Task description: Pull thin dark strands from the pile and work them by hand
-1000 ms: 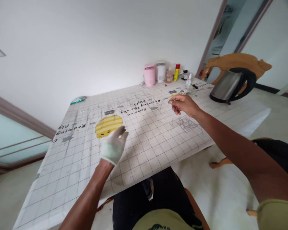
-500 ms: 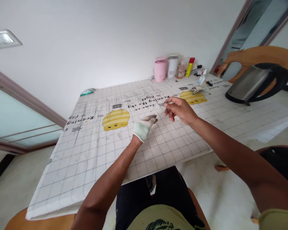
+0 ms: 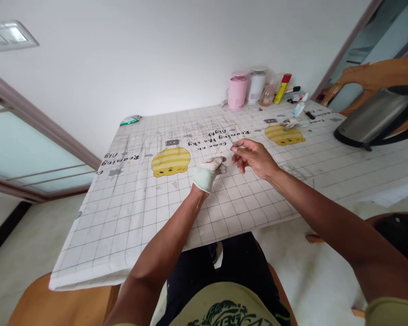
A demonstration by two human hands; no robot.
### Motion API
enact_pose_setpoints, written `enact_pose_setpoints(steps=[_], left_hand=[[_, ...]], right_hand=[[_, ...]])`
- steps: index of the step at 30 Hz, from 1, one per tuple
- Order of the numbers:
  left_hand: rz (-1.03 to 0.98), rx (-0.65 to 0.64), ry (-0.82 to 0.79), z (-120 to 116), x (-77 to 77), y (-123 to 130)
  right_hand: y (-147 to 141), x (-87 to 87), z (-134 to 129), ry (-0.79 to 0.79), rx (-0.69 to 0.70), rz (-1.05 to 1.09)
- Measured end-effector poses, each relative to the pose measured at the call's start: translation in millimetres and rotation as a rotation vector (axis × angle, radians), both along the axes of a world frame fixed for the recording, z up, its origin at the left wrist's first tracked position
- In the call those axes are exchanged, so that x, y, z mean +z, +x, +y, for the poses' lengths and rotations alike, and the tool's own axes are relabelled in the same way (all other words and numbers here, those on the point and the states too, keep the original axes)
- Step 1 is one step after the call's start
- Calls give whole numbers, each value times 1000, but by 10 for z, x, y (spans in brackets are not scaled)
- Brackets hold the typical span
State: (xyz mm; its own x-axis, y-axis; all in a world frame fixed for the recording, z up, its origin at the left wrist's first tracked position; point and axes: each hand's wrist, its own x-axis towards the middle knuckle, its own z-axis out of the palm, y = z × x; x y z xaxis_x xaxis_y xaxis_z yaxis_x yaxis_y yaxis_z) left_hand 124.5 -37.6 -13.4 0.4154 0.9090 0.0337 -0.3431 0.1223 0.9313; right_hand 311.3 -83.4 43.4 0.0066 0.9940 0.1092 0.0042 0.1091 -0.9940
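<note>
My left hand (image 3: 206, 174) wears a pale work glove with a light green cuff and greyish fingertips. Its fingers are loosely bent above the table, and nothing shows in them. Bare, my right hand (image 3: 253, 157) hovers just to the right, palm turned toward the glove. Its fingers are half curled and apart, and I see nothing held there. A small gap separates the two hands. Another pale glove (image 3: 296, 122) lies crumpled on the tablecloth (image 3: 177, 203), over the right-hand yellow bear print.
Along the wall stand a pink container (image 3: 237, 92), a white container (image 3: 257, 86), a pinkish bottle (image 3: 267, 96) and a yellow can with a red cap (image 3: 282, 89). A small clear bottle (image 3: 300, 105) is nearer. A metal kettle (image 3: 372, 120) stands at right; a green packet (image 3: 130, 120) lies back left.
The camera view has shifted, so the table items sit farther right. My gloved left hand has come a little closer to my right hand, its fingers more bent.
</note>
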Motion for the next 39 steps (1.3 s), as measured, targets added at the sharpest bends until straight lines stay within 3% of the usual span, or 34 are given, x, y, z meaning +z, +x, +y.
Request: enact_pose_setpoints(steps=[11, 23, 28, 32, 35, 39], left_hand=[[43, 40, 54, 69, 27, -167], [46, 62, 48, 97, 96, -246], [91, 0, 32, 89, 93, -254], [287, 5, 80, 38, 82, -238], [604, 33, 189, -6, 63, -143], [1046, -153, 598, -38, 62, 181]], right_hand=[[6, -49, -26, 35, -14, 33], [52, 21, -63, -18, 6, -8], [52, 35, -83, 57, -89, 16], [96, 61, -91, 126, -154, 44], [174, 114, -104, 149, -214, 57], [277, 198, -143, 178, -282, 57]])
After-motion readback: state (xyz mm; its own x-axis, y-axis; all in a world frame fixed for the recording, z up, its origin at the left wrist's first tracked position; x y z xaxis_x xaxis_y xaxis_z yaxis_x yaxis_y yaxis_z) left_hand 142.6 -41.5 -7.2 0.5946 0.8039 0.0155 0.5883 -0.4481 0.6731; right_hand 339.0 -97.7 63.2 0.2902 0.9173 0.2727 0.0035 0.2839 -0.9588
